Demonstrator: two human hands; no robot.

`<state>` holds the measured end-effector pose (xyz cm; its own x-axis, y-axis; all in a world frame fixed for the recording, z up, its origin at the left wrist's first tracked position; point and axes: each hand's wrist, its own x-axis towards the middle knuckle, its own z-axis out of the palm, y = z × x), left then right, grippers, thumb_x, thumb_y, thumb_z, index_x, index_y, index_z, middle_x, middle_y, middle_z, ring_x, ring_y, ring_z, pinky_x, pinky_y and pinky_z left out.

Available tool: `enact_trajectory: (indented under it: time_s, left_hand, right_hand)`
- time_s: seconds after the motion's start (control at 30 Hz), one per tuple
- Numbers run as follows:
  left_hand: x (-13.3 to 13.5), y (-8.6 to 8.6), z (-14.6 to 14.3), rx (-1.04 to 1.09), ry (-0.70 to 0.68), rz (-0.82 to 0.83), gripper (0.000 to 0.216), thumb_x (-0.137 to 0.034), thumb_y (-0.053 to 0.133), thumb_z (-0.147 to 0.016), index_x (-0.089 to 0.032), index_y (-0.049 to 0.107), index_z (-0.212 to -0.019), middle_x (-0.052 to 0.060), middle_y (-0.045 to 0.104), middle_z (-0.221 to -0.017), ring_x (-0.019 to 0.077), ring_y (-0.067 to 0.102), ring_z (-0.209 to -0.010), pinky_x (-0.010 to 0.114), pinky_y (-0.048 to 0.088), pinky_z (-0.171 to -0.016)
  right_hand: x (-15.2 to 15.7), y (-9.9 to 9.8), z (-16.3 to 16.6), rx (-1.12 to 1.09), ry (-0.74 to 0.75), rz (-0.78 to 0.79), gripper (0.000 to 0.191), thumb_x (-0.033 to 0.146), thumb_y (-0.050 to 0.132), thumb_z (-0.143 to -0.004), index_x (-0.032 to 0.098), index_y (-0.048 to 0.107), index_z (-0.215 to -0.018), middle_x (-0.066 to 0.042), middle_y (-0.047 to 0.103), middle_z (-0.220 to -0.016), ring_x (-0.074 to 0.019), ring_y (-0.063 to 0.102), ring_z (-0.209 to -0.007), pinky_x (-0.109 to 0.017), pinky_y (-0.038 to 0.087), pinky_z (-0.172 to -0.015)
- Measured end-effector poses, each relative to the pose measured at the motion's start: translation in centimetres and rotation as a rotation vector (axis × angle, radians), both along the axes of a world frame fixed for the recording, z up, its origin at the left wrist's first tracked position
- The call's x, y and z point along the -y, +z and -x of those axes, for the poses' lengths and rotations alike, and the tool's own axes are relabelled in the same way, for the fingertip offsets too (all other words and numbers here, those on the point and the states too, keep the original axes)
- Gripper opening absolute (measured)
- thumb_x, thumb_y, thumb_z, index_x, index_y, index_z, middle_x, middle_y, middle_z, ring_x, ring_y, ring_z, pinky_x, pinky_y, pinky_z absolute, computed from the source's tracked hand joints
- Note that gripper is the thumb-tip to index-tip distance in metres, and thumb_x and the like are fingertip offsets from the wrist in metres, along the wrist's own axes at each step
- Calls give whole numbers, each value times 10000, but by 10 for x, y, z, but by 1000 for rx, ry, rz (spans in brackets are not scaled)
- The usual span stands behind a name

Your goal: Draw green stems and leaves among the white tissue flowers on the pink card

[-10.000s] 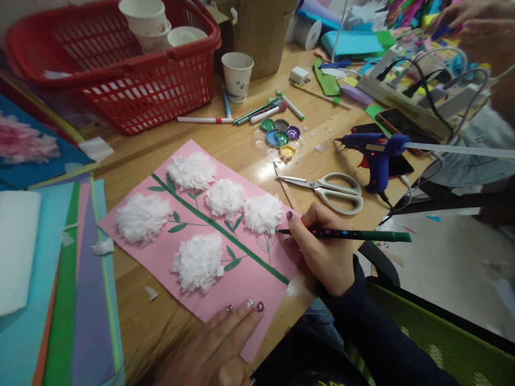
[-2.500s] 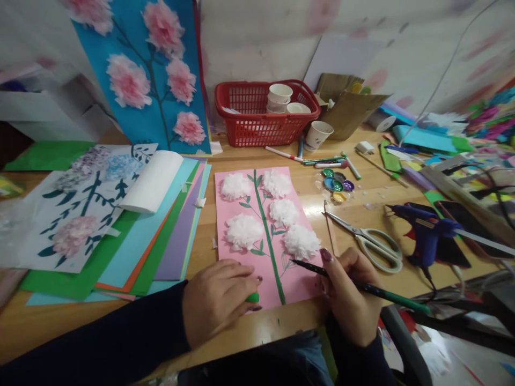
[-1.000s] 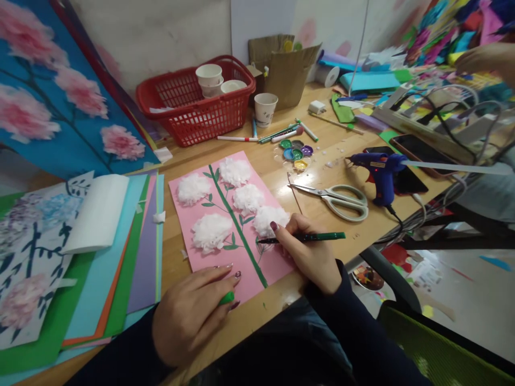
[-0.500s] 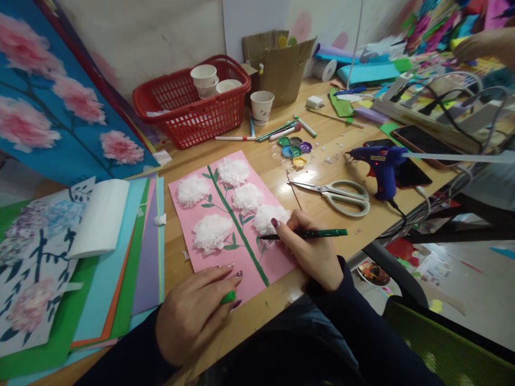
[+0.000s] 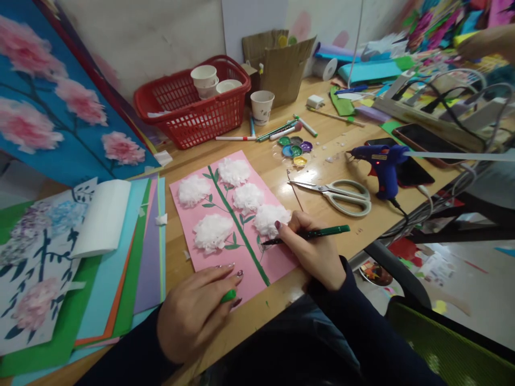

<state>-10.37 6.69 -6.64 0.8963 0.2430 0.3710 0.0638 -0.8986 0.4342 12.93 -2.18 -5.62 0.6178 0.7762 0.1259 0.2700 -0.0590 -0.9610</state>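
Note:
My right hand (image 5: 311, 246) grips a dark green marker (image 5: 330, 231), its tip at a small leaf outline right of the green stem (image 5: 237, 222). The drawing is on a pink sheet (image 5: 209, 268) with several white crumpled-paper flowers (image 5: 212, 234) and green leaves. My left hand (image 5: 199, 311) rests on the sheet's lower left corner, a bright green marker cap (image 5: 228, 296) held between its fingers. Part of the cap is hidden by the fingers.
Scissors (image 5: 348, 197) and a blue glue gun (image 5: 380, 161) lie to the right, near phones. Paint pots (image 5: 300, 161), markers, a paper cup (image 5: 262, 107) and a red basket (image 5: 201, 123) stand behind. Coloured paper (image 5: 116, 257) is stacked left. Another person's hand (image 5: 488, 43) shows at far right.
The marker tip has shifted slightly right and down near the leaf outline. My left hand stays on the sheet with the cap.

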Motion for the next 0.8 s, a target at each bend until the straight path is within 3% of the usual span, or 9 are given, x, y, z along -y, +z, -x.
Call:
enact_trajectory:
  time_s: [0.57,0.8]
  left_hand:
    - [0,3,2,-79,23,30,267,-248,445,-982,-173,587,-1196,80,696,-1162,183,612,-1158,319,549,-939]
    - [0,1,0,-17,27,25,258,-253,450,-984,-180,593,-1186,73,716,-1117,187,633,-1128,314,548,-941]
  right_hand:
    - [2,2,-1,-36,7,52,401,272,603,-827,216,325,-543,62,331,-506,-89,320,-494,-259,270,-482]
    - [1,3,-1,-34,9,63,402,296,601,-843,215,347,-542,56,373,-503,-91,341,-490,-265,283,-490]
